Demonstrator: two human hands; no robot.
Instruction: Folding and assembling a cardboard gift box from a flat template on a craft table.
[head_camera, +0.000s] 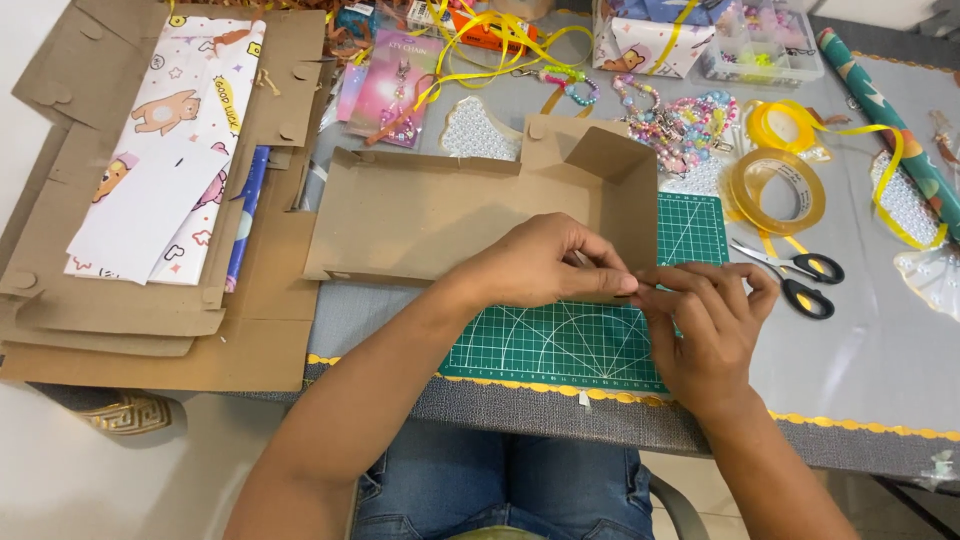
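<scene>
Over the green mat (560, 345), both hands' fingers (610, 283) seemingly at the box (430, 215) edge.

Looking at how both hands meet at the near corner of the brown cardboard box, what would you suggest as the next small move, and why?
Probably press that corner fold flat. The left hand and right hand pinch the near edge of the cardboard box over the green cutting mat, while its far right wall already stands upright.

Grey table (880, 360), green cutting mat (560, 345), scissors (800, 275), tape roll (778, 190), cardboard stack (150, 310)
</scene>
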